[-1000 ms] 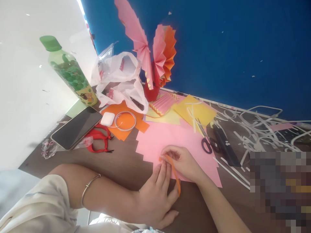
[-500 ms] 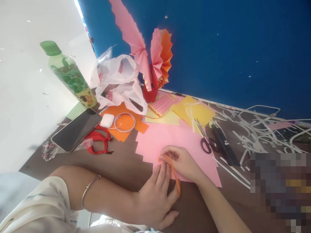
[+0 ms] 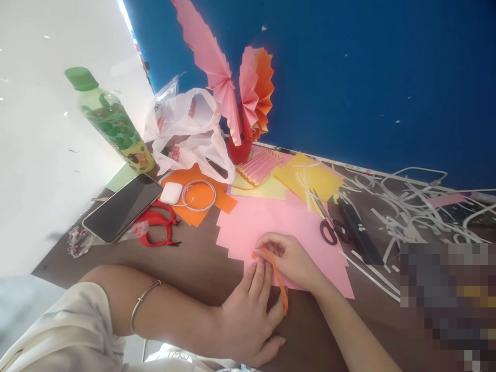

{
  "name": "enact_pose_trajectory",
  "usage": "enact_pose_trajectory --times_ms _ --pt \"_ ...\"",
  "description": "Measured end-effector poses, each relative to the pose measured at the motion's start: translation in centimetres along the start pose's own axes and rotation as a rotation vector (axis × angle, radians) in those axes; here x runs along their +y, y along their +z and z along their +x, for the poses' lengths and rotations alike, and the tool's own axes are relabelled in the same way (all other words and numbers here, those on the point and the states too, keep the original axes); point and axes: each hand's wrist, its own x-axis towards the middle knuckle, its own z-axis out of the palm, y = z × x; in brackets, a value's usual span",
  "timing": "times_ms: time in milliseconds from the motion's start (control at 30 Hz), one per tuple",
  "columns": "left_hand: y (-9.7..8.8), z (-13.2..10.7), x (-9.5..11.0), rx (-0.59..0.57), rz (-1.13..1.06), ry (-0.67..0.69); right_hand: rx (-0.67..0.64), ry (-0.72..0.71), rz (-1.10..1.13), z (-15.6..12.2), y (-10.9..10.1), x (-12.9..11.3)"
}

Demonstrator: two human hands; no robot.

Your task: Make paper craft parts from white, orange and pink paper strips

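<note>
A narrow orange paper strip [image 3: 278, 279] runs between my two hands. My right hand [image 3: 289, 257] pinches its upper end between thumb and fingers, over the lower edge of a large pink paper sheet [image 3: 251, 219] with stepped edges. Palm down, my left hand [image 3: 250, 315] has several fingertips pressed together against the strip's upper end. The strip's lower end passes by my left index finger, and its thumb sticks out to the right. Exactly how the left fingertips grip the strip is partly hidden.
Scissors [image 3: 328, 231] and a black box-like object [image 3: 360, 232] lie right of the pink sheet, beside many white paper strips [image 3: 406, 206]. Behind are yellow paper [image 3: 306, 178], folded paper fans [image 3: 220, 77] and plastic bags [image 3: 186, 119]. A phone [image 3: 124, 206] and bottle [image 3: 112, 121] are left.
</note>
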Motion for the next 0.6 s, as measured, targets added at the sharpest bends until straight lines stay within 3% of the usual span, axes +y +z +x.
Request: enact_pose_trajectory --times_ms 600 --pt "0.07 0.02 -0.11 -0.021 -0.031 0.017 0.005 -0.010 -0.051 0.03 -0.19 0.18"
